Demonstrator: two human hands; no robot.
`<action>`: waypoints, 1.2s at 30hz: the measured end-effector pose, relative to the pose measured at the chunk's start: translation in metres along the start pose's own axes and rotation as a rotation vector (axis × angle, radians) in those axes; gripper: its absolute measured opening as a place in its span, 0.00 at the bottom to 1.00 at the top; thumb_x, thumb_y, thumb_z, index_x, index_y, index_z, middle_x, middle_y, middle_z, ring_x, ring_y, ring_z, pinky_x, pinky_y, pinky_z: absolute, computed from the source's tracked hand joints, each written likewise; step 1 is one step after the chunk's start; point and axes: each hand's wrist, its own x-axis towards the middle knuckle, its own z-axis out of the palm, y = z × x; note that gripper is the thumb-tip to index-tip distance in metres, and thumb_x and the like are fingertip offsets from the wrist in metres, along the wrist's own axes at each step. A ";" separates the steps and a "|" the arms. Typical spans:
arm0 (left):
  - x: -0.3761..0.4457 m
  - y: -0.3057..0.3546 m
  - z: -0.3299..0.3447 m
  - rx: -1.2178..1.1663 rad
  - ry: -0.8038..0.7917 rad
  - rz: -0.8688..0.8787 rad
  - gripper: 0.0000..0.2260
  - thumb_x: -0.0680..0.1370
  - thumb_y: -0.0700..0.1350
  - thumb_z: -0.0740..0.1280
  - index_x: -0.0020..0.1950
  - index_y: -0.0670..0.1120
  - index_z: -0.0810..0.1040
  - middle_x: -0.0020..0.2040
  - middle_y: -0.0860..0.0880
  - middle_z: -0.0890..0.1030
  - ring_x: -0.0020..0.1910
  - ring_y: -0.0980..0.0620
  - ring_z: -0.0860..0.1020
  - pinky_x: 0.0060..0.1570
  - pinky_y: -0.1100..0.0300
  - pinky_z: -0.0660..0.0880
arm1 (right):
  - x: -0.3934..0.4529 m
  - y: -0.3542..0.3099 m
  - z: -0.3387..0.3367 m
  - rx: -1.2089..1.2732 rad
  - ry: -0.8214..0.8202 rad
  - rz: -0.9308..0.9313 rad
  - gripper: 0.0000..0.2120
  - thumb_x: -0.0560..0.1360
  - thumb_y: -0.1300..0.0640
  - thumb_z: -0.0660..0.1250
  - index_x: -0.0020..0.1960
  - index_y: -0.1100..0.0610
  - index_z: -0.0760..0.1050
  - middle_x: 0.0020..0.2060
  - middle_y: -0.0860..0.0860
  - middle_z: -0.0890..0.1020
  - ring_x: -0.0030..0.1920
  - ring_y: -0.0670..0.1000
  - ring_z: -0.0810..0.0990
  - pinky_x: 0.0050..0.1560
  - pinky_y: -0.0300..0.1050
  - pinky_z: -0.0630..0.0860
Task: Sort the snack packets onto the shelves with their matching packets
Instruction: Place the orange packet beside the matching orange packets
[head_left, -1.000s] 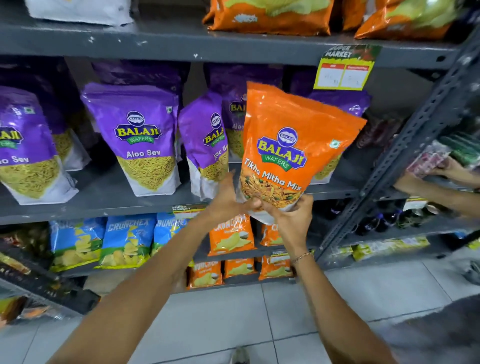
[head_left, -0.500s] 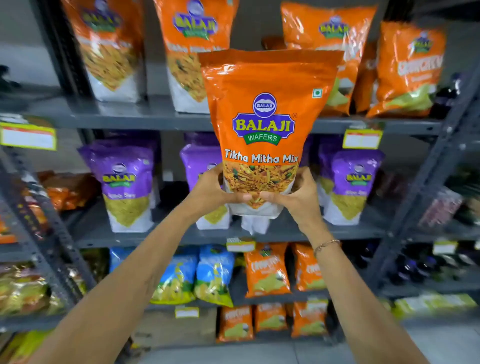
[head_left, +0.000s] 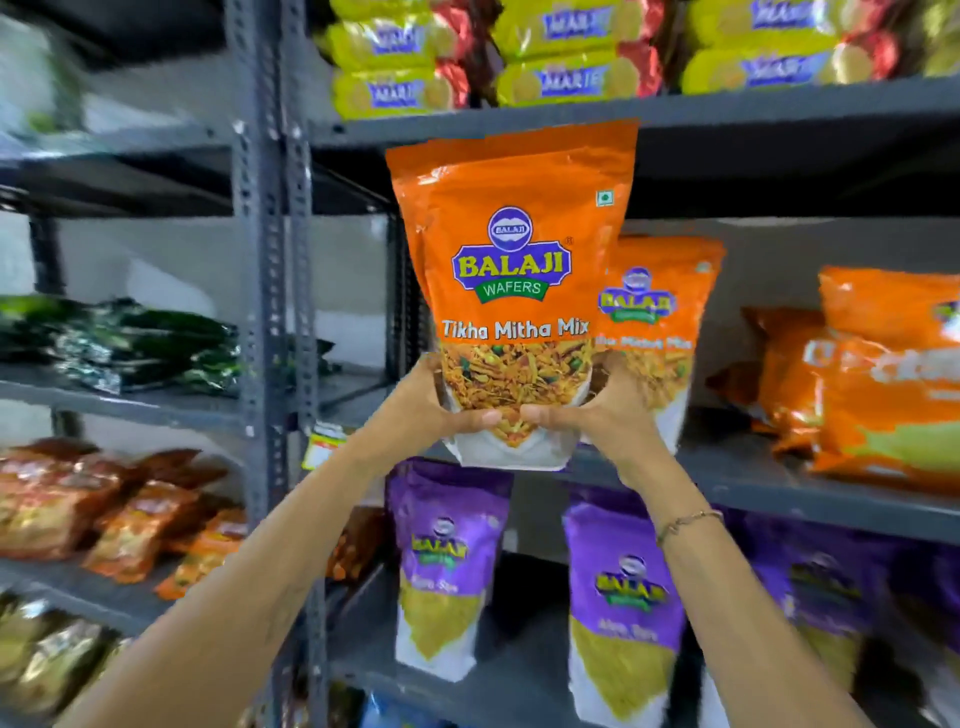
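Observation:
I hold an orange Balaji Tikha Mitha Mix packet (head_left: 514, 244) upright in front of the grey shelf (head_left: 753, 475). My left hand (head_left: 441, 400) grips its lower left corner and my right hand (head_left: 597, 410) grips its lower right corner. The packet's white bottom sits at the level of the shelf's front edge. Just behind it to the right stands a matching orange Tikha Mitha Mix packet (head_left: 660, 322) on the same shelf.
Other orange packets (head_left: 883, 374) fill the shelf's right end. Purple Aloo Sev packets (head_left: 618, 597) stand one shelf below. Yellow Marie biscuit packs (head_left: 566, 57) lie above. A perforated grey upright (head_left: 265, 291) divides this rack from the left one with dark green packets (head_left: 130, 343).
Both hands have lifted the orange packet from the purple-packet shelf up to the shelf of orange packets, and my view has risen with it.

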 end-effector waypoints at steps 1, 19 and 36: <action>0.008 -0.005 -0.011 0.017 0.027 -0.007 0.38 0.61 0.50 0.81 0.66 0.47 0.69 0.60 0.46 0.82 0.60 0.48 0.80 0.64 0.46 0.74 | 0.013 0.002 0.012 0.007 -0.012 -0.004 0.38 0.47 0.45 0.84 0.54 0.45 0.73 0.51 0.47 0.84 0.52 0.48 0.83 0.53 0.55 0.81; 0.088 -0.096 -0.091 0.181 0.008 -0.067 0.30 0.67 0.48 0.78 0.64 0.48 0.69 0.59 0.50 0.81 0.59 0.53 0.79 0.63 0.48 0.75 | 0.093 0.074 0.124 0.037 0.026 0.128 0.41 0.52 0.48 0.84 0.61 0.53 0.69 0.55 0.50 0.82 0.55 0.51 0.81 0.54 0.52 0.80; 0.119 -0.133 -0.068 0.088 -0.082 0.044 0.33 0.68 0.51 0.77 0.68 0.47 0.67 0.59 0.52 0.79 0.60 0.53 0.77 0.61 0.56 0.73 | 0.094 0.089 0.113 -0.066 0.135 0.189 0.35 0.53 0.49 0.83 0.54 0.56 0.71 0.52 0.52 0.82 0.52 0.52 0.82 0.50 0.52 0.81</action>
